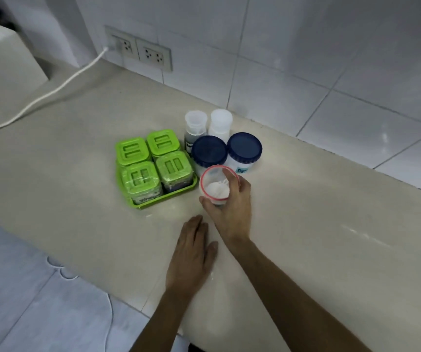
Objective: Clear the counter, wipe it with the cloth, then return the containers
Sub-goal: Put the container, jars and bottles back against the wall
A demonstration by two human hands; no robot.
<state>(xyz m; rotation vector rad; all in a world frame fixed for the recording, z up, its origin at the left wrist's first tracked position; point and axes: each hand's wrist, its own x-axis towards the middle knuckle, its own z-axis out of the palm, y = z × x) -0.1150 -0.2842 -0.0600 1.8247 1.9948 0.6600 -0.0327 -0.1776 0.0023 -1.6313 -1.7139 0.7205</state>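
right hand (232, 207) partly hiding red-rimmed cup (215, 185)

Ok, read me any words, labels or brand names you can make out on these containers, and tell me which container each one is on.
"Sug...": blue script on the label of the right blue-lidded jar; the rest is hidden behind the right hand.
"vin...": white lettering on the front-left green-lidded container; the rest is blurred.
Small dark bottle: a label shows, too blurred to read.
Red-rimmed cup, held in the right hand: no text visible.
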